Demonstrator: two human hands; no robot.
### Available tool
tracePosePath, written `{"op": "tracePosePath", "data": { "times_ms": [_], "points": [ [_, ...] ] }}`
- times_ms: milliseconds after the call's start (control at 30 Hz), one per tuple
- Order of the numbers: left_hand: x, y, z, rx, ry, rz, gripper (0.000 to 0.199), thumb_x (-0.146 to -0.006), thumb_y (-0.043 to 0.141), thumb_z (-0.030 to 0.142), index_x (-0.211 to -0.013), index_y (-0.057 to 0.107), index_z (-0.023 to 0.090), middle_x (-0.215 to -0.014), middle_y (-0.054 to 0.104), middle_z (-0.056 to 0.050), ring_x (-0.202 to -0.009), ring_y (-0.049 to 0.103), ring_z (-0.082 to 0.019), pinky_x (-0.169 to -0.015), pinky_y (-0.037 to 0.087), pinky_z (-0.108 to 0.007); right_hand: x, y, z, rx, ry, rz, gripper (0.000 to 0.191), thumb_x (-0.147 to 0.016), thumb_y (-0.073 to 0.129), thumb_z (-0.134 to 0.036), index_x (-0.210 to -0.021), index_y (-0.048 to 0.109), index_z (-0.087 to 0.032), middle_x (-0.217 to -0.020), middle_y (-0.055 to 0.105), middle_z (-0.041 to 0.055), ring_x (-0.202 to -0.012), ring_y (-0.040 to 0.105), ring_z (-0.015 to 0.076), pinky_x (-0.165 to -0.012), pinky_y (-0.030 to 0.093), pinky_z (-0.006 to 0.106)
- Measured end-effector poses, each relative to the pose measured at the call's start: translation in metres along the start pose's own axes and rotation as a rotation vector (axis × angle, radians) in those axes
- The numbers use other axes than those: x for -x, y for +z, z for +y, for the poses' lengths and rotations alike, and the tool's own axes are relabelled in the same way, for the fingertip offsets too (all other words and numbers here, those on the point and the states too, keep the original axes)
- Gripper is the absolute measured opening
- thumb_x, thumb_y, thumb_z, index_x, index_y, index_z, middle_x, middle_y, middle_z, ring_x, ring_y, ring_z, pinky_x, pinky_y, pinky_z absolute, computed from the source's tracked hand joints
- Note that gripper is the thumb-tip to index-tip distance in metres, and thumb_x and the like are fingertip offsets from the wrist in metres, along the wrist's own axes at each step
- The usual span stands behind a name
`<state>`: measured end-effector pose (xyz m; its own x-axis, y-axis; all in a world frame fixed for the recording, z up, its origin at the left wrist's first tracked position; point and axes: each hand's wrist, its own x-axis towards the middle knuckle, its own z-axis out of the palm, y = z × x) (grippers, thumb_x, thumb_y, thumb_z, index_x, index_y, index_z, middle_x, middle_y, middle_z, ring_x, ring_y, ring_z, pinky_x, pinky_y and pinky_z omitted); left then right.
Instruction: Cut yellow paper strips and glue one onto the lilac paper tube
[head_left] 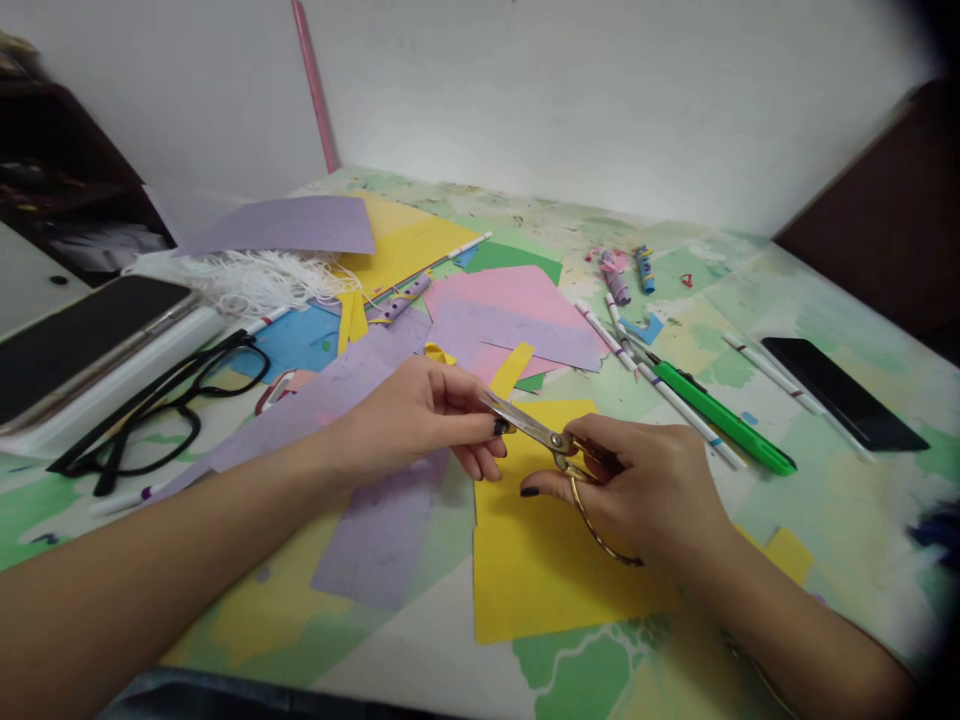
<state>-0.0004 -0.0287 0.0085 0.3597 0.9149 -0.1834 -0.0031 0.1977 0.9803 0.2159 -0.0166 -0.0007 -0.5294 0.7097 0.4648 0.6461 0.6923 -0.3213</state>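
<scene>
My right hand (652, 480) grips a pair of scissors (529, 425) by gold-coloured handles, with the blades pointing left and nearly closed. The blade tips lie against the fingertips of my left hand (435, 415). Its fingers are pinched around a narrow yellow paper strip (514, 368) that sticks up past the blades; the gripped end is hidden. Beneath both hands lies a yellow paper sheet (540, 570), and a long purple paper piece (382, 530) is under my left hand.
Behind the hands are pink paper (502, 290), white string (262, 278) and a purple paper roll (409, 298). Black glasses (187, 415) lie left, near a phone (82, 330). To the right are a green cutter (720, 415), white-barrelled pens (697, 410) and a black phone (844, 395).
</scene>
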Motion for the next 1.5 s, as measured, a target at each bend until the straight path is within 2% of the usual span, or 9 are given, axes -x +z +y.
{"op": "tracePosePath", "data": {
  "times_ms": [733,1500],
  "points": [
    [-0.0009,-0.0013,-0.0019,0.048,0.003,0.016,0.008,-0.079,0.061,0.008,-0.075,0.068,0.011,-0.064,0.071,0.0,-0.055,0.071,-0.014,-0.051,0.058,-0.018,-0.001,-0.0019,0.0009,0.018,0.0,0.017,0.052,-0.079,0.057,-0.065,-0.057,0.06,-0.018,-0.041,0.044,-0.0041,-0.038,0.033,0.0068,-0.041,0.027,0.022],
    [-0.0029,-0.004,-0.0008,0.007,0.009,0.013,0.01,-0.079,0.061,0.007,-0.077,0.07,0.011,-0.061,0.072,0.0,-0.052,0.069,-0.012,-0.051,0.058,-0.017,-0.0019,-0.0056,0.0022,0.014,0.0,-0.005,0.056,-0.077,0.054,-0.069,-0.056,0.06,-0.018,-0.041,0.044,-0.0036,-0.039,0.033,0.0068,-0.04,0.027,0.022]
  ]
}}
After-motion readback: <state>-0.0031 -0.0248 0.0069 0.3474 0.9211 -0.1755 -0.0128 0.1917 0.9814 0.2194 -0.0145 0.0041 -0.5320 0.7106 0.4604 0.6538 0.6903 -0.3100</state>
